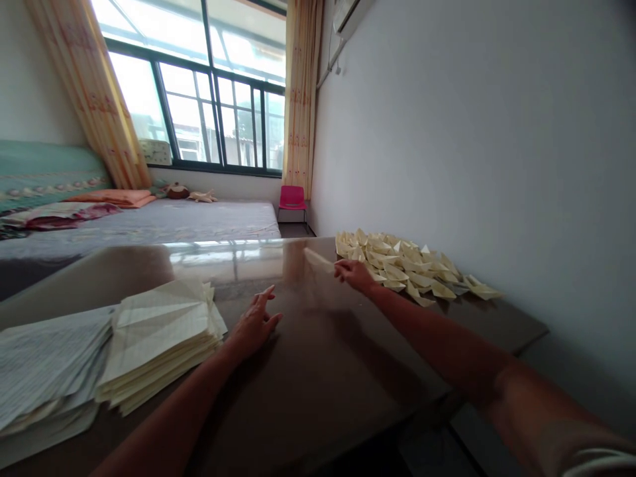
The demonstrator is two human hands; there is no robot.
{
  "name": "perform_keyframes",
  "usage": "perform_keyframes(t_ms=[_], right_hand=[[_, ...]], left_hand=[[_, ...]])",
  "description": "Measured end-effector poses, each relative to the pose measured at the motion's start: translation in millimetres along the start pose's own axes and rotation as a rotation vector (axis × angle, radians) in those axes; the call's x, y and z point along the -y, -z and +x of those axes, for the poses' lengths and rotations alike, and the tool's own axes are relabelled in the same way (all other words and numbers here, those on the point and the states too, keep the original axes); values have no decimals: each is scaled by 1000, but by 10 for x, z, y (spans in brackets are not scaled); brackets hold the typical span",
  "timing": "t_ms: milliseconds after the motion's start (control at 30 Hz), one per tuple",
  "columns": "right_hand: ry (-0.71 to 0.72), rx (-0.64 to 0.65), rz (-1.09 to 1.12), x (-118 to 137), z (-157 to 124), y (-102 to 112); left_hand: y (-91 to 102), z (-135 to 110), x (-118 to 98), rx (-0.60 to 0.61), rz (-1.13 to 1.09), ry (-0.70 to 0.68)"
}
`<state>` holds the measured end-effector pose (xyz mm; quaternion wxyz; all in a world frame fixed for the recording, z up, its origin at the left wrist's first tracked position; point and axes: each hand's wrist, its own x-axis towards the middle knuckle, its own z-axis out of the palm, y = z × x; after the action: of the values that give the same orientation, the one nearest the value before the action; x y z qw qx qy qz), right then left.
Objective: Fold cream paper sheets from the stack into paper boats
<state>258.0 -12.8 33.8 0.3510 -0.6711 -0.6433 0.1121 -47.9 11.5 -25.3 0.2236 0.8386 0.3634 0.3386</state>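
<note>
Right hand (350,272) pinches blurred paper (319,260) by end, beside boats (396,273); left hand (254,326) empty, loose; sheets (156,328) left of boats, likely for reach.

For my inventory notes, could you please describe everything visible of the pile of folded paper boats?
The pile of folded paper boats is cream-coloured, apparently thin paper, with creased sides and pointed ends. The boats lie jumbled and overlapping at various angles on the far right part of the glossy brown table, beside the white wall. The right hand is at the pile's left edge; whether they touch is unclear.
</note>
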Motion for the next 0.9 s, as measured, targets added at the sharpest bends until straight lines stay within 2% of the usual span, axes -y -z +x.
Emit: perform_keyframes(t_ms=[67, 133, 200, 267, 367, 500, 600, 700, 767, 833, 900], right_hand=[[-113, -152, -126, -215, 21, 369], [-215, -238, -239, -402, 0, 651], [-268, -257, -315, -514, -40, 795], [-261, -251, -355, -528, -71, 783], [-136, -153, -348, -392, -92, 491], [133, 161, -226, -100, -177, -182], [267, 265, -133, 34, -282, -576], [297, 226, -81, 32, -333, -730], [302, 209, -47, -10, -340, -736], [310, 204, -15, -51, -343, -715], [317, 200, 9, -75, -348, -701]], left_hand=[[-6, 5, 21, 13, 3, -38], [-10, 6, 37, 29, 30, -66], [-3, 5, 42, 38, 73, -86], [19, 3, 30, 40, 131, -93], [61, -13, -34, 59, 234, -96], [74, -78, -198, 177, 369, -114], [57, -102, -323, 231, 417, -51], [118, -46, -444, 320, 445, 16], [267, 37, -512, 419, 448, 56], [529, 131, -539, 515, 452, 109], [875, 193, -509, 555, 471, 185]])
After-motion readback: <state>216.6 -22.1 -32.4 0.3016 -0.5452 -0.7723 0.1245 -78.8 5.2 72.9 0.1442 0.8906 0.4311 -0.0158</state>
